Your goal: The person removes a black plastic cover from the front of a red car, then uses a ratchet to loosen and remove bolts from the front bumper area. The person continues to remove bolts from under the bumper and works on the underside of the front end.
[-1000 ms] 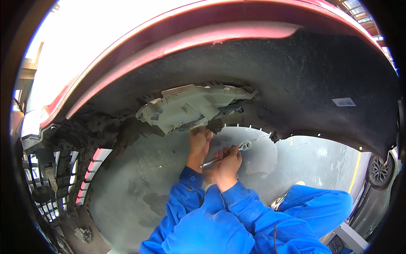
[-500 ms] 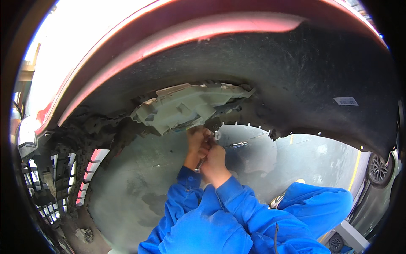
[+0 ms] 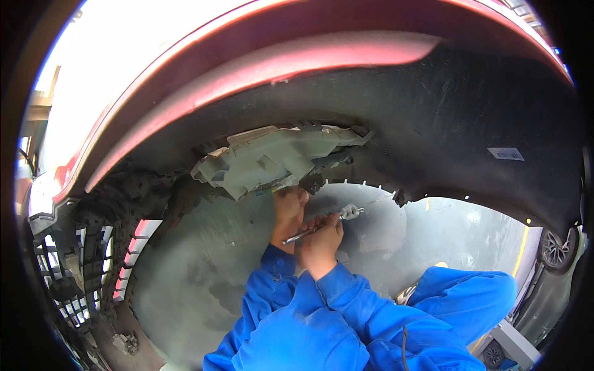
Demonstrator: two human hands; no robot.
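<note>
Head view: right hand [image 3: 322, 238] fingers around ratchet wrench [image 3: 322, 226], left hand's [image 3: 289, 210] hidden; white rectangular label [image 3: 505, 153] far right.

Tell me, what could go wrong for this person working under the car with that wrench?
The right hand grips a thin ratchet wrench by its handle, the head free in the air; it could slip and drop to the floor. The left hand presses up against the pale plastic part, which hangs loosely from the black liner; it may sag or crack. Knuckles sit close to jagged liner edges.

Red car body [image 3: 260, 55], black wheel-arch liner [image 3: 445, 123], pale grey bracket [image 3: 266, 157], silver ratchet [image 3: 318, 227], blue sleeves [image 3: 322, 321]
</note>
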